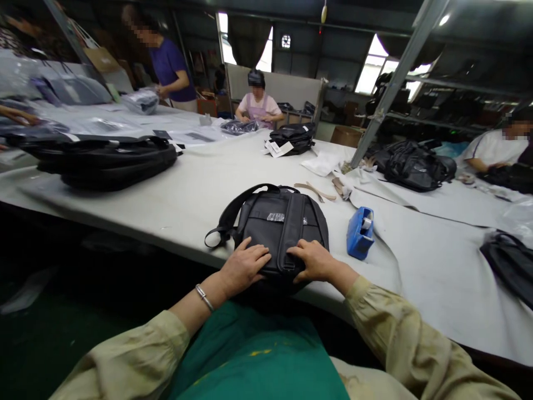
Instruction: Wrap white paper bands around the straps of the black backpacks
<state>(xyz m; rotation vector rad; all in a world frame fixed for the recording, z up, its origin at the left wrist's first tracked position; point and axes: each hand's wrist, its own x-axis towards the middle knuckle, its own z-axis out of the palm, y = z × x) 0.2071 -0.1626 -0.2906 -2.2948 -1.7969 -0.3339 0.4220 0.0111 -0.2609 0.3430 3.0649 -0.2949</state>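
A black backpack (266, 225) lies at the front edge of the white table, its strap side up. One strap runs down its middle and another loops out to the left. My left hand (245, 264) holds the lower left of the backpack, fingers over the surface and thumb lower down. Opposite it, my right hand (313, 260) grips the lower right part, with bent fingertips beside the middle strap's lower end and its buckle. Whatever lies beneath the bag is hidden.
Right of the backpack stands a blue tape dispenser (360, 233). Stacked black bags (112, 161) lie at left, and a tagged black bag (293, 138) farther back. A metal post (391, 94) rises from the table (200, 189). Several people work around it.
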